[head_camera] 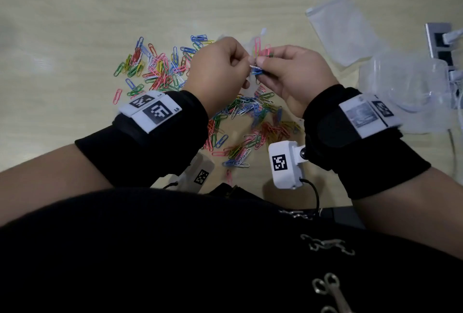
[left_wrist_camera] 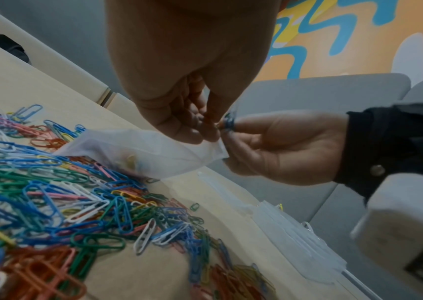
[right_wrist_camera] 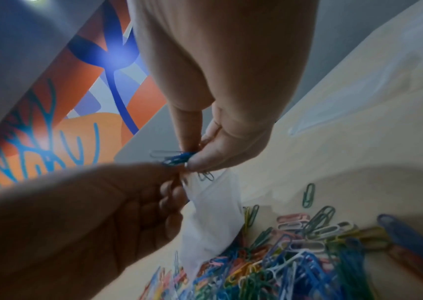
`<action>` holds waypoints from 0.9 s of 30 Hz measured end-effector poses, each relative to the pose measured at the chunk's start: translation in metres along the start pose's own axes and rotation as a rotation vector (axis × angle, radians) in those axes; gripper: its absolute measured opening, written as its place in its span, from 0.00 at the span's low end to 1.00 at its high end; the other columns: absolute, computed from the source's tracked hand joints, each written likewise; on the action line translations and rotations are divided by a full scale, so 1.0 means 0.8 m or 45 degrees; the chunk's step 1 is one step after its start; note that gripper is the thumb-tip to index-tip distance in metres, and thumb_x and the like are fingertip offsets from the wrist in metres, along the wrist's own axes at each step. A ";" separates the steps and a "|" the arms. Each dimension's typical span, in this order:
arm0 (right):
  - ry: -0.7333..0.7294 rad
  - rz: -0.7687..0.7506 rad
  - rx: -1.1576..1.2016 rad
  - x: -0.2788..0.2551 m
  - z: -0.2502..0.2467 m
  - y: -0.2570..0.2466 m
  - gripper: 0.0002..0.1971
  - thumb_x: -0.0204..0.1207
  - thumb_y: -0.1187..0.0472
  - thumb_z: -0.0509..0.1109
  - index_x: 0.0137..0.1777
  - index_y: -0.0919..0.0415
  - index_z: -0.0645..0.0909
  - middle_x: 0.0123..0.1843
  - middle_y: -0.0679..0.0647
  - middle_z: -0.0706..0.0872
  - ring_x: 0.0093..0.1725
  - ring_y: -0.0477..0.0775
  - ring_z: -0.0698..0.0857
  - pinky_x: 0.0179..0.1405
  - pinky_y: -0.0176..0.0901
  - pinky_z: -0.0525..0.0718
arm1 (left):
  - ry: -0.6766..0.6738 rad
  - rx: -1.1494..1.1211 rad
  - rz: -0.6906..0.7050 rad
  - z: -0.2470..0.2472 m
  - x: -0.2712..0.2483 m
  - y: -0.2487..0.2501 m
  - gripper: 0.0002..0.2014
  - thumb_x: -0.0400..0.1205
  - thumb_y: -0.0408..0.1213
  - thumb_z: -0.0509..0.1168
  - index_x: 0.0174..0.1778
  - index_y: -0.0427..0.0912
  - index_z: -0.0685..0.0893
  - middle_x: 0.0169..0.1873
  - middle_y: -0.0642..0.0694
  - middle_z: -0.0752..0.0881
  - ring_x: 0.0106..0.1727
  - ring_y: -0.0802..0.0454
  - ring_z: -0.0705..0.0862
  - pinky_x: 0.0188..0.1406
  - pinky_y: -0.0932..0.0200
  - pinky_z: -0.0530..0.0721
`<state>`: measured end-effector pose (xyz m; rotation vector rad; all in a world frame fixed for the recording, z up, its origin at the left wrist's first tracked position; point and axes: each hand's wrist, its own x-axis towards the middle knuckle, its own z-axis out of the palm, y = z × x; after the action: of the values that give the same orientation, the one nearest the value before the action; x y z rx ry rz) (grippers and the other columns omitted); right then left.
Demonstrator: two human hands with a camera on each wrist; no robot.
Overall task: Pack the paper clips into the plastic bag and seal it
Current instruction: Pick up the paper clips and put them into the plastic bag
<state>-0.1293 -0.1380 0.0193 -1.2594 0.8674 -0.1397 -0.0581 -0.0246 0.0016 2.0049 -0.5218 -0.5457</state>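
Note:
My left hand (head_camera: 246, 67) pinches the mouth edge of a small translucent plastic bag (left_wrist_camera: 154, 154), which hangs down to the table with a few clips inside. Right beside it, my right hand (head_camera: 261, 62) pinches a small bunch of blue paper clips (right_wrist_camera: 179, 158) at the bag's opening (right_wrist_camera: 213, 213). The two hands' fingertips almost touch. Many loose coloured paper clips (head_camera: 155, 67) lie spread on the pale wooden table (head_camera: 75, 24), with a second heap of clips (head_camera: 250, 117) under my wrists.
Spare flat plastic bags (head_camera: 345, 29) lie at the back right. A crumpled clear package (head_camera: 406, 82) and a socket with white plugs (head_camera: 438, 42) sit at the right edge. A single green clip (right_wrist_camera: 309, 194) lies apart from the heap.

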 end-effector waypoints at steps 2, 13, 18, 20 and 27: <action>0.070 -0.012 -0.124 0.003 0.002 0.003 0.08 0.76 0.71 0.70 0.38 0.59 0.81 0.36 0.54 0.85 0.35 0.48 0.86 0.41 0.36 0.89 | -0.002 -0.006 0.003 0.001 -0.002 0.002 0.11 0.83 0.37 0.65 0.34 0.49 0.76 0.31 0.42 0.88 0.27 0.64 0.88 0.42 0.48 0.90; 0.125 -0.241 -0.685 -0.006 -0.024 -0.002 0.13 0.71 0.60 0.68 0.54 0.50 0.81 0.44 0.43 0.83 0.51 0.50 0.85 0.60 0.57 0.85 | 0.021 -0.112 -0.113 -0.009 -0.001 0.003 0.07 0.82 0.36 0.63 0.39 0.42 0.80 0.26 0.49 0.85 0.28 0.58 0.88 0.44 0.43 0.90; 0.040 0.320 -1.833 -0.023 -0.055 0.030 0.42 0.60 0.42 0.81 0.67 0.62 0.67 0.63 0.61 0.79 0.62 0.64 0.81 0.49 0.47 0.77 | 0.102 -0.104 -0.118 -0.018 0.004 0.002 0.08 0.79 0.41 0.61 0.41 0.40 0.81 0.33 0.40 0.89 0.35 0.47 0.90 0.46 0.37 0.88; 0.000 0.519 -1.916 -0.036 -0.053 0.049 0.50 0.51 0.44 0.86 0.68 0.62 0.63 0.64 0.61 0.76 0.62 0.66 0.81 0.46 0.49 0.78 | 0.121 -0.109 -0.114 -0.020 0.006 0.003 0.07 0.79 0.42 0.61 0.39 0.44 0.79 0.33 0.40 0.88 0.35 0.44 0.88 0.46 0.35 0.88; 0.110 0.168 -1.508 -0.017 -0.025 0.079 0.26 0.70 0.63 0.77 0.64 0.64 0.69 0.64 0.62 0.79 0.62 0.64 0.81 0.47 0.43 0.73 | 0.094 -0.111 -0.089 -0.017 0.003 0.001 0.06 0.82 0.39 0.60 0.41 0.43 0.77 0.25 0.45 0.84 0.26 0.50 0.84 0.40 0.40 0.88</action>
<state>-0.1739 -0.1245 -0.0303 -2.2828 1.1468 0.5078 -0.0484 -0.0171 0.0077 1.9582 -0.3780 -0.5255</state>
